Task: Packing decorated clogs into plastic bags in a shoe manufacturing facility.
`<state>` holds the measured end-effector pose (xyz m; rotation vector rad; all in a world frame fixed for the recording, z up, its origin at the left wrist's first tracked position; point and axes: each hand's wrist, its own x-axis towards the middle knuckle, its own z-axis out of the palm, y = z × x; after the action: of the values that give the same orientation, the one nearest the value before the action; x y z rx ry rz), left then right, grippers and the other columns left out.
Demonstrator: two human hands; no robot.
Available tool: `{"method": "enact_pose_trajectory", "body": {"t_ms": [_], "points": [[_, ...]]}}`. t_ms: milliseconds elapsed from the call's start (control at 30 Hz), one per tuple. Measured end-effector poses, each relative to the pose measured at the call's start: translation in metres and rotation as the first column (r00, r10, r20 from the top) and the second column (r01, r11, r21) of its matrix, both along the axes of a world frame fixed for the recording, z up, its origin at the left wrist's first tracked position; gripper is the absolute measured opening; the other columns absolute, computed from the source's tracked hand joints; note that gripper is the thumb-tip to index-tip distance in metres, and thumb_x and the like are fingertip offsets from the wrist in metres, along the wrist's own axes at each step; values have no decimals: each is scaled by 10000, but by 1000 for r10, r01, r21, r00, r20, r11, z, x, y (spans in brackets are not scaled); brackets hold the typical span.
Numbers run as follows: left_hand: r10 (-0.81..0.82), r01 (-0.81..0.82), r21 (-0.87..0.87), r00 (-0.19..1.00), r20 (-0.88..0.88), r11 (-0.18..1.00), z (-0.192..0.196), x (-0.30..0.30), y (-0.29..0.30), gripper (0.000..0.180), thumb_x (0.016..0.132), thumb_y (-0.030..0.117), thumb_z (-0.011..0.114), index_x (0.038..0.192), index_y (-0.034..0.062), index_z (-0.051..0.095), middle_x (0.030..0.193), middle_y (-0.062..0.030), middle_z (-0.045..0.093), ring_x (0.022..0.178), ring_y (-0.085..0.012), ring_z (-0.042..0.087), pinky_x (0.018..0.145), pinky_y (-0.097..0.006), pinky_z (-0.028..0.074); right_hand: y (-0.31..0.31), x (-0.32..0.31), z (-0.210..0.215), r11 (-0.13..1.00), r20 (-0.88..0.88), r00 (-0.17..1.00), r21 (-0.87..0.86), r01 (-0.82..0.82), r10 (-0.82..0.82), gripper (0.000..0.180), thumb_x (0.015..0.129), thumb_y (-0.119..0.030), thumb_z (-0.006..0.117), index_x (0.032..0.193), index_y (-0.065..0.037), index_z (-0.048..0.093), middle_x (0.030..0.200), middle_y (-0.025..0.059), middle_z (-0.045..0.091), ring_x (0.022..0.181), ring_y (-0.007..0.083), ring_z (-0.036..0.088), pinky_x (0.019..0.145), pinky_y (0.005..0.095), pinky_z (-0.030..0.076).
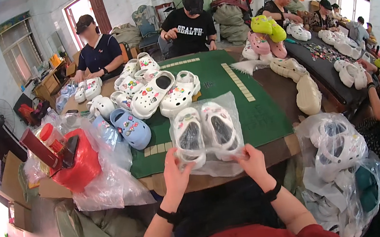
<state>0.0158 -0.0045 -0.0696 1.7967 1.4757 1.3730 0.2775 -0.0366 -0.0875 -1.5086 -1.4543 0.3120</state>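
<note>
A pair of white clogs (185,121) with dark insoles lies side by side inside a clear plastic bag (232,104) at the near edge of the table. My left hand (175,168) pinches the bag's near left corner, close to one clog's heel. At the near right corner, my right hand (251,161) grips the same film between thumb and fingers. Beyond the bag stands a pile of white clogs (153,94) with colourful charms. A blue clog (130,128) sits left of the bag.
A green mat (265,116) with rows of cream tiles covers the table. At left stands a red plastic-wrapped bundle (77,162) with a jar on top. Bagged clogs (338,149) are piled at right. Beige clogs (307,94) line the right edge. Several people work around the tables.
</note>
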Motion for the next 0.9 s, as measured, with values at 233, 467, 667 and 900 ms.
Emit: {"method": "enact_pose_trajectory", "body": {"t_ms": [233, 467, 667, 900], "points": [[-87, 52, -165, 974, -210, 985, 22, 6, -18, 741, 737, 239, 840, 1363, 141, 456, 706, -66, 506, 650, -270, 562, 651, -391, 479, -12, 6, -3, 994, 56, 998, -106, 14, -8, 371, 741, -205, 824, 759, -47, 489, 624, 143, 513, 597, 373, 509, 556, 398, 433], [54, -48, 25, 941, -334, 999, -1, -3, 15, 699, 739, 208, 821, 1344, 144, 477, 813, -102, 555, 760, -316, 600, 704, -427, 495, 10, 17, -4, 991, 152, 980, -15, 131, -127, 331, 756, -219, 809, 802, -61, 522, 740, 125, 564, 723, 362, 579, 638, 424, 462], [185, -153, 104, 833, -522, 983, 6, -37, -17, 601, 744, 71, 715, 1310, 91, 513, 1006, -170, 603, 916, -388, 596, 796, -469, 499, -36, 35, 16, 977, 137, 981, -144, 158, -138, 313, 813, -234, 780, 963, -65, 563, 825, 114, 632, 781, 336, 635, 694, 413, 498], [149, -161, 5, 901, -407, 987, 15, -44, -41, 399, 788, 83, 667, 1175, 166, 616, 679, -81, 611, 654, -314, 618, 603, -446, 466, -39, 46, 5, 975, 111, 969, -5, 222, -220, 235, 861, -203, 719, 1000, -85, 571, 764, 130, 677, 737, 371, 669, 664, 454, 509]]}}
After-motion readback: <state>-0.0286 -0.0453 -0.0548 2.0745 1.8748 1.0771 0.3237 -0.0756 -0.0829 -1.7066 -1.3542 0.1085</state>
